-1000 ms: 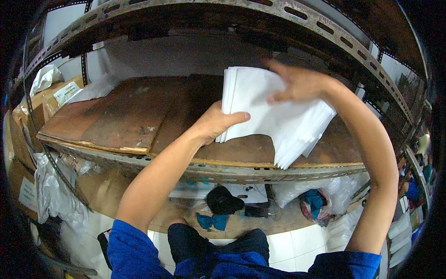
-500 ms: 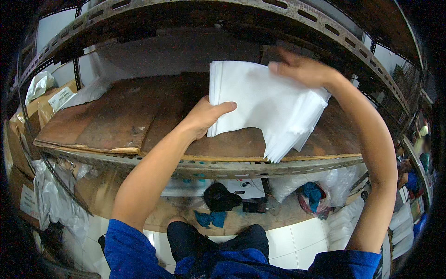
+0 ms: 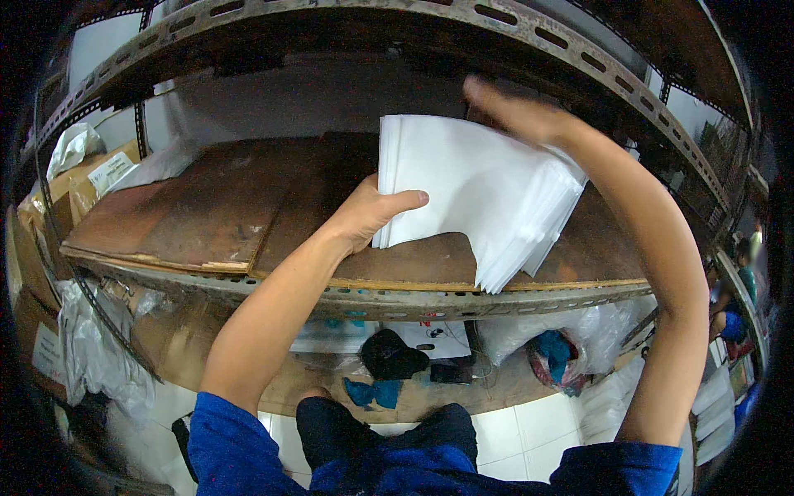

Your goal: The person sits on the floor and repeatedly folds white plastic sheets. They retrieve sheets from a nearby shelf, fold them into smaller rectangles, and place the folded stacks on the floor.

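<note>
A thick stack of white flat sheets or bags (image 3: 475,194) stands on edge, tilted, on a worn wooden shelf board (image 3: 223,223). My left hand (image 3: 368,215) grips its lower left edge, thumb across the front. Over the top right corner of the stack lies my right hand (image 3: 513,112), fingers stretched along it. The stack's lower right corner hangs a little past the shelf's front edge.
A slotted metal rail (image 3: 413,302) fronts the shelf, with another slotted beam (image 3: 529,25) overhead. Cardboard boxes (image 3: 83,178) stand at the left. The lower shelf holds plastic bags (image 3: 571,351), a dark object (image 3: 389,355) and blue cloth (image 3: 372,390). Another person (image 3: 740,273) is at the far right.
Both hands have shifted the stack slightly left and tipped it more upright on the shelf. My right hand moved from its upper right toward the top.
</note>
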Tool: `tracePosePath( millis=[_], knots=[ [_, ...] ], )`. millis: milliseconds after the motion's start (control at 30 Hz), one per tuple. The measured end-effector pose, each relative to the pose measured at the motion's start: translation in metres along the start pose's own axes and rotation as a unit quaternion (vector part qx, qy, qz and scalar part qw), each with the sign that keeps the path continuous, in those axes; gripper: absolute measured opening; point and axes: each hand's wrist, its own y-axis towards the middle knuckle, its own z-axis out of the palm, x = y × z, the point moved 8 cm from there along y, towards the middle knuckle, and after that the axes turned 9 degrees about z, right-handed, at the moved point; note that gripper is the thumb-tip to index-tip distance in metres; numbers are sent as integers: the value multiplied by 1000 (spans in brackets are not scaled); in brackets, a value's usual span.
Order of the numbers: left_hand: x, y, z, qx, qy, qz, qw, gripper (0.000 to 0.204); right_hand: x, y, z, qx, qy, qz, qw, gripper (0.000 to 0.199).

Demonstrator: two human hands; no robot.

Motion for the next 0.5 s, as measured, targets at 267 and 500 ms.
tracePosePath(
  millis=[267,500],
  knots=[
    [-2,5,4,8,0,17,1000,62,32,22,18,-8,-104,-82,991,95],
    [-1,4,-1,-21,16,9,1000,59,36,21,5,-41,-8,-90,995,101]
  ],
)
